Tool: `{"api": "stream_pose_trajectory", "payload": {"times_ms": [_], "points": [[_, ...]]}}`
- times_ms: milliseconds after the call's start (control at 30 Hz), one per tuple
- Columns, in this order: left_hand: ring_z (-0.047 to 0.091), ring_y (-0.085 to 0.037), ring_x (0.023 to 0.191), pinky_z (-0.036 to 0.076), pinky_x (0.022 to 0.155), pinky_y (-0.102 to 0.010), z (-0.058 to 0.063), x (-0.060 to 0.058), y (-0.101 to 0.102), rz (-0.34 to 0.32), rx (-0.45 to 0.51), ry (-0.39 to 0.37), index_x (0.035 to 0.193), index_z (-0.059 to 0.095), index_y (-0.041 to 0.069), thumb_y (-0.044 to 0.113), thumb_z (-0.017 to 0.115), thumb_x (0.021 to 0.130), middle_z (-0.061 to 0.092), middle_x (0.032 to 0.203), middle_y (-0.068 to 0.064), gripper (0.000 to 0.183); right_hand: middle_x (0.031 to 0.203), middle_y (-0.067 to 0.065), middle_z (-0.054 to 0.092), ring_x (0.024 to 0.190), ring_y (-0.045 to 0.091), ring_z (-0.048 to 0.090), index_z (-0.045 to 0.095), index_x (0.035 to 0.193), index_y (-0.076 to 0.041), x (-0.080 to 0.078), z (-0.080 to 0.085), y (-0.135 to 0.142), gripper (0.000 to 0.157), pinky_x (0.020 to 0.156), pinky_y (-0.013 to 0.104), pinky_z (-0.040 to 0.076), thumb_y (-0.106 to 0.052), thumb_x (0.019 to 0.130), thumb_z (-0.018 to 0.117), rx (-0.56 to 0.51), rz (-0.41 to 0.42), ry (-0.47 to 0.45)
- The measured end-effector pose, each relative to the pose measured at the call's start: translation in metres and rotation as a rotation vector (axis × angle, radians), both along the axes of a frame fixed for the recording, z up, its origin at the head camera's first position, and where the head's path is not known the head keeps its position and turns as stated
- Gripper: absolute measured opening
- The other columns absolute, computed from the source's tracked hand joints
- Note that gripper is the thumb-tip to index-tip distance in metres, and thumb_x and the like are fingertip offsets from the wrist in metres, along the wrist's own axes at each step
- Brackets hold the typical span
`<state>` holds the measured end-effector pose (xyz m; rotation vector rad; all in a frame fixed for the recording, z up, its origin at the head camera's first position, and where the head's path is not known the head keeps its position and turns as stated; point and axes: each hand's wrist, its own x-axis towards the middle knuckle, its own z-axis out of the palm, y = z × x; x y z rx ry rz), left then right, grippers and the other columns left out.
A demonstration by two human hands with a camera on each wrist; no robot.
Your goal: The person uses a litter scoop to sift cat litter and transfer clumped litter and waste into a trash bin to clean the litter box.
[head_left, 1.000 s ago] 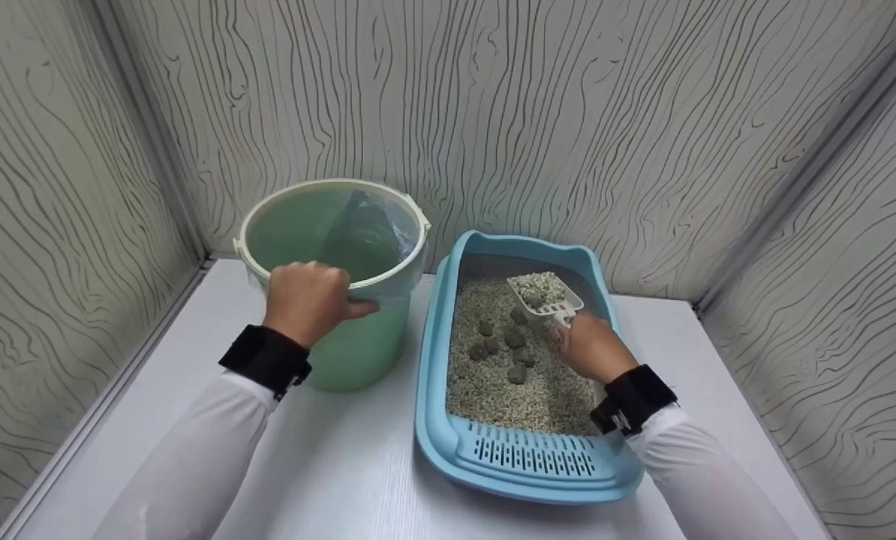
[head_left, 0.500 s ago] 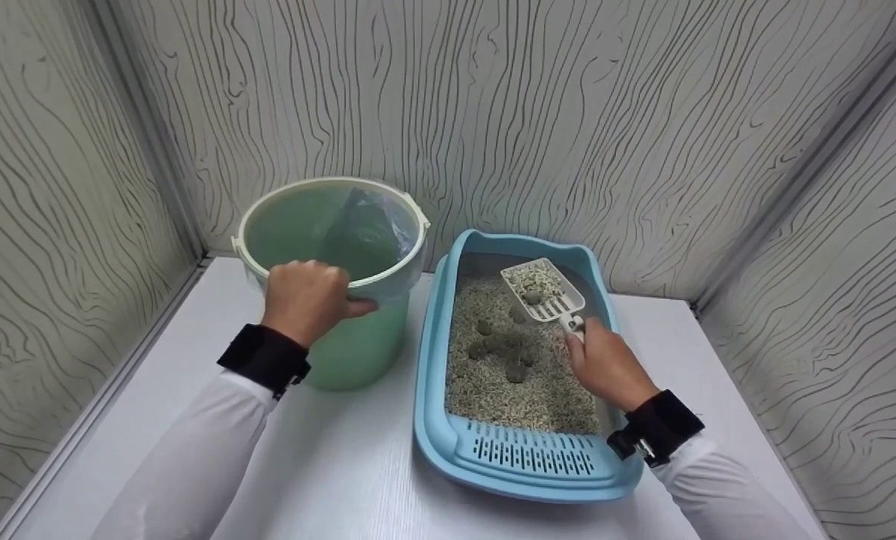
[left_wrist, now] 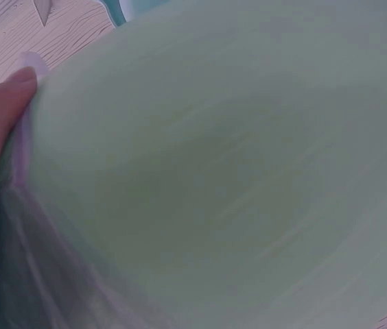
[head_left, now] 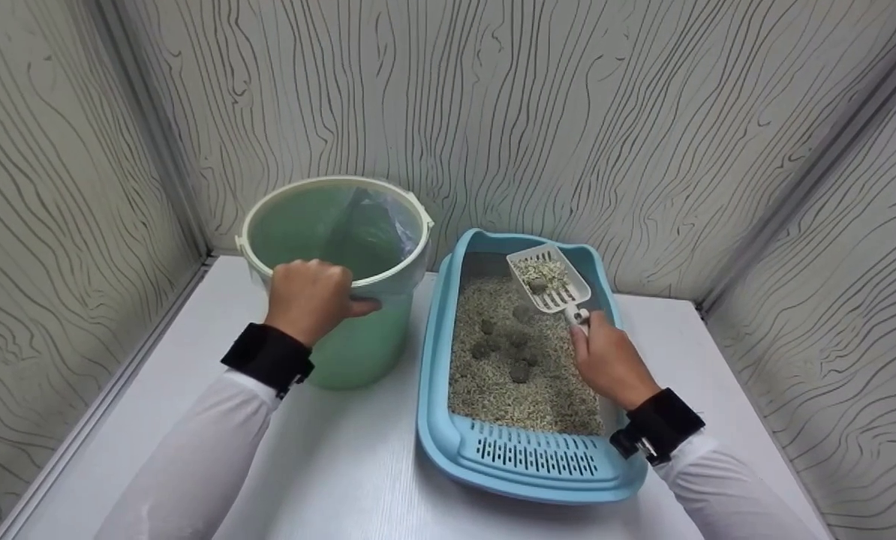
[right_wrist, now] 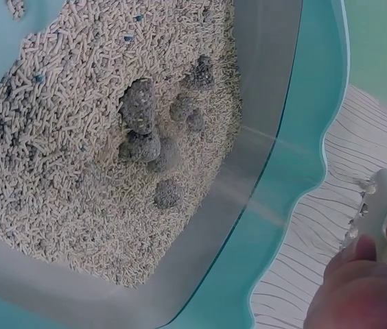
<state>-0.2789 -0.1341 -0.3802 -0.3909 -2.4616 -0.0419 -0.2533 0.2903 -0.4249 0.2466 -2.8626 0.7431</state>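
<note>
My left hand [head_left: 311,300] grips the near rim of a green bucket [head_left: 362,345], which has a cream rim and a clear plastic bag [head_left: 373,225] inside. In the left wrist view the thumb [left_wrist: 8,103] lies along the rim. My right hand [head_left: 613,360] holds a white slotted litter scoop [head_left: 560,289] by its handle, raised over the far part of a blue litter box [head_left: 434,390]. Pale pellets and a dark clump [head_left: 538,286] lie in the scoop. Below it, several grey clumps [right_wrist: 138,106] sit on the litter [right_wrist: 84,178] in the box.
Bucket and box stand side by side on a white table [head_left: 343,465]. Wood-patterned panels [head_left: 448,112] close off the back and both sides. A slotted ledge [head_left: 534,454] forms the box's near end.
The right hand has lifted the scoop and moved it slightly toward the back; some litter has dropped through, so its slots show more. The left hand stays on the bucket rim.
</note>
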Motion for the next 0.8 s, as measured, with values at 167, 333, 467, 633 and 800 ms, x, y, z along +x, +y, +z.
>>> {"api": "stream_pose_trajectory", "payload": {"times_ms": [167,333,467,633,800], "points": [[0.025,-0.017,0.050,0.019,0.043,-0.036,0.001,0.001,0.000,-0.003,0.004,-0.003,0.049,0.032,0.019,0.075,0.085,0.067,0.023,0.052,0.005,0.079,0.075,0.004,0.045,0.059,0.017,0.043,0.048,0.106,-0.003,0.000,0.002,0.002,0.021,0.059,0.035,0.038,-0.021,0.113,0.042,0.011,0.013,-0.012],[0.027,-0.018,0.049,0.020,0.042,-0.037,0.001,0.001,0.000,-0.007,0.010,-0.002,0.048,0.033,0.019,0.075,0.084,0.067,0.024,0.052,0.004,0.078,0.074,0.004,0.046,0.058,0.018,0.043,0.049,0.103,-0.005,-0.001,0.005,0.004,0.022,0.057,0.035,0.038,-0.022,0.113,0.041,0.028,0.022,-0.027],[0.026,-0.018,0.050,0.020,0.042,-0.037,0.001,0.001,0.000,-0.007,0.011,-0.003,0.048,0.032,0.019,0.075,0.084,0.067,0.024,0.052,0.005,0.079,0.074,0.003,0.046,0.059,0.018,0.043,0.049,0.099,-0.006,-0.002,0.008,0.005,0.022,0.057,0.035,0.038,-0.021,0.113,0.042,0.042,0.035,-0.049],[0.024,-0.017,0.052,0.019,0.043,-0.036,0.000,0.000,0.000,-0.006,0.004,-0.001,0.049,0.028,0.020,0.076,0.082,0.069,0.021,0.054,0.005,0.081,0.074,0.002,0.043,0.060,0.017,0.041,0.047,0.098,-0.006,-0.004,0.013,0.008,0.022,0.059,0.033,0.036,-0.020,0.113,0.040,0.023,0.075,-0.114],[0.024,-0.017,0.052,0.019,0.043,-0.036,-0.001,0.000,0.000,-0.008,0.012,0.001,0.050,0.027,0.020,0.076,0.082,0.068,0.021,0.055,0.005,0.081,0.076,0.003,0.043,0.061,0.016,0.041,0.050,0.102,-0.005,-0.006,0.018,0.010,0.026,0.061,0.033,0.036,-0.023,0.115,0.037,-0.025,0.091,-0.196]]}}
